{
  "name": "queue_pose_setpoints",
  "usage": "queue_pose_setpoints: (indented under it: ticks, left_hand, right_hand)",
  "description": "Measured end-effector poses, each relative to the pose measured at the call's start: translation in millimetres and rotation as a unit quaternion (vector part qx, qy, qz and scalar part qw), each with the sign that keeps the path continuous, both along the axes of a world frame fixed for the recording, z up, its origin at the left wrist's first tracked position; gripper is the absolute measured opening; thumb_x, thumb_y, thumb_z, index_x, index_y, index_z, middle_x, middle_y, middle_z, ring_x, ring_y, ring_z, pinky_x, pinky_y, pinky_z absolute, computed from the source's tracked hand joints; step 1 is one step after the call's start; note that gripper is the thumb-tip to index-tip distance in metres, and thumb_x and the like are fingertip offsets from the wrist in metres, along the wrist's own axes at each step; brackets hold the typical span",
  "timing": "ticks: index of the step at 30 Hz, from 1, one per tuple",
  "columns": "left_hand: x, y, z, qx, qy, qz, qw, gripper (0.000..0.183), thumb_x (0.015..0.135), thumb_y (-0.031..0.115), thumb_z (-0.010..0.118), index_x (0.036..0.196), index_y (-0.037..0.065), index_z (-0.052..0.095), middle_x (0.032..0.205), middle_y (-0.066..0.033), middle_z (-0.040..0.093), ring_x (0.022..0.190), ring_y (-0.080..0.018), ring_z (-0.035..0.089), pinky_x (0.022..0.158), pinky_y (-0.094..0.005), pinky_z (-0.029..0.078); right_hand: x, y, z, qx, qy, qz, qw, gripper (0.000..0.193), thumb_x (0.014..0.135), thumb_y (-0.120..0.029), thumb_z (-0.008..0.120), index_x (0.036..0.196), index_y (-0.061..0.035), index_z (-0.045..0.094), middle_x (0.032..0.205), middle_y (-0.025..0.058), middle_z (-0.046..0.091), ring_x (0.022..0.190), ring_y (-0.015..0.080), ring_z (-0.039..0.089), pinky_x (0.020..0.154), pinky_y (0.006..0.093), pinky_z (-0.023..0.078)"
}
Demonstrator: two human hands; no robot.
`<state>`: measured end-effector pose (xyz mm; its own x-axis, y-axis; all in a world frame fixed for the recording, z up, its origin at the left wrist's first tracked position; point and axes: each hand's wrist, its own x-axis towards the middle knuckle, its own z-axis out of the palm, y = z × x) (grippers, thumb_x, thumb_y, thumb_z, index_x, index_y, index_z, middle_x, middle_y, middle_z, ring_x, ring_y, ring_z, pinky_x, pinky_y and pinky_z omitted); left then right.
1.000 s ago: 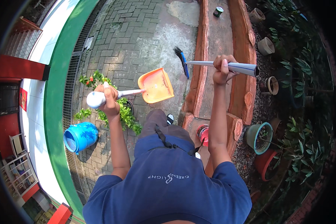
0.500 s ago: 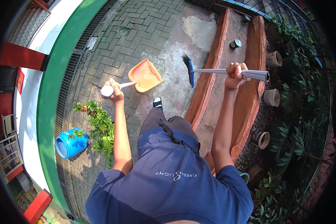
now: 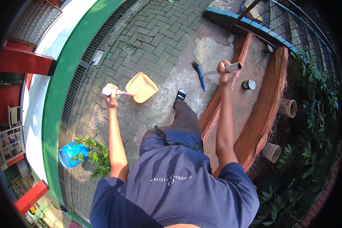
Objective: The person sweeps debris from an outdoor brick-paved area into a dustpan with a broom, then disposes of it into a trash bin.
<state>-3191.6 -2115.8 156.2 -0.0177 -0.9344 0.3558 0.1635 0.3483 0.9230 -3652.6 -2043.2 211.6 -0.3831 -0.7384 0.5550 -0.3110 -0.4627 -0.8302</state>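
My left hand (image 3: 111, 96) is closed around the pale handle of an orange dustpan (image 3: 142, 88), whose pan is over the paving ahead. A white round end of that handle sticks out above my fist. In my right hand (image 3: 225, 73) is the grey handle of a broom, gripped near its upper end. The broom head (image 3: 200, 76), blue with black bristles, is by the concrete patch beside the edge of the terracotta-coloured bench. A gap separates the broom head from the dustpan.
On the right runs a long bench (image 3: 239, 110) with a dark can (image 3: 249, 84) on it. Pots (image 3: 271, 152) and leafy plants line its far side. A blue barrel (image 3: 73, 155) with a plant stands at left, near a drain grate (image 3: 88, 57). A railing crosses the far right.
I have stepped forward along the paving, with one foot now further out. The broom handle has swung inward and tilts more toward me. The dustpan has shifted slightly left and nearer.
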Motion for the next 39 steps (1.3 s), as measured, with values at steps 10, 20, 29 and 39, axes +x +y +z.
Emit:
queue_pose_setpoints:
  ticks: [10,20,29,39]
  left_hand:
    - [-92.4,-85.6,-47.4,0.121,-0.136,-0.039,0.983,0.037,0.078,0.039,0.054,0.07,0.004,0.046,0.067,-0.0048,0.048,0.065,-0.0134,0.046,0.061,-0.0272,0.037]
    - [-61.6,-30.4,-134.1,0.249,-0.055,0.014,0.967,0.023,0.075,0.025,0.052,0.066,0.004,0.048,0.064,-0.0049,0.048,0.075,-0.018,0.054,0.072,-0.0298,0.04]
    - [-48.4,-28.5,-91.4,0.247,-0.094,-0.067,0.962,0.019,0.066,0.016,0.055,0.058,0.002,0.045,0.061,-0.004,0.047,0.067,-0.0155,0.05,0.07,-0.029,0.042]
    - [-23.5,-16.2,-110.0,0.271,0.008,-0.014,0.963,0.016,0.07,0.014,0.054,0.061,0.002,0.046,0.073,-0.0082,0.055,0.069,-0.0175,0.056,0.068,-0.0312,0.048]
  right_hand:
    - [-81.2,-27.2,-130.1,0.463,0.158,0.028,0.872,0.023,0.088,-0.03,0.05,0.095,-0.0081,0.05,0.087,0.0114,0.05,0.073,0.02,0.052,0.057,0.03,0.046]
    - [-49.1,15.1,-106.1,0.626,-0.51,0.247,0.536,0.037,0.084,-0.02,0.042,0.113,0.0022,0.045,0.091,0.016,0.053,0.086,0.0244,0.057,0.074,0.0359,0.049]
    - [-60.6,3.6,-167.3,0.726,-0.309,0.13,0.601,0.008,0.08,0.001,0.046,0.081,0.0003,0.038,0.062,0.0067,0.042,0.047,0.0118,0.04,0.037,0.0232,0.033]
    - [36.3,-57.9,-152.6,0.75,-0.318,0.189,0.549,0.005,0.081,-0.001,0.043,0.076,0.001,0.041,0.057,0.0054,0.043,0.042,0.0109,0.039,0.037,0.0242,0.034]
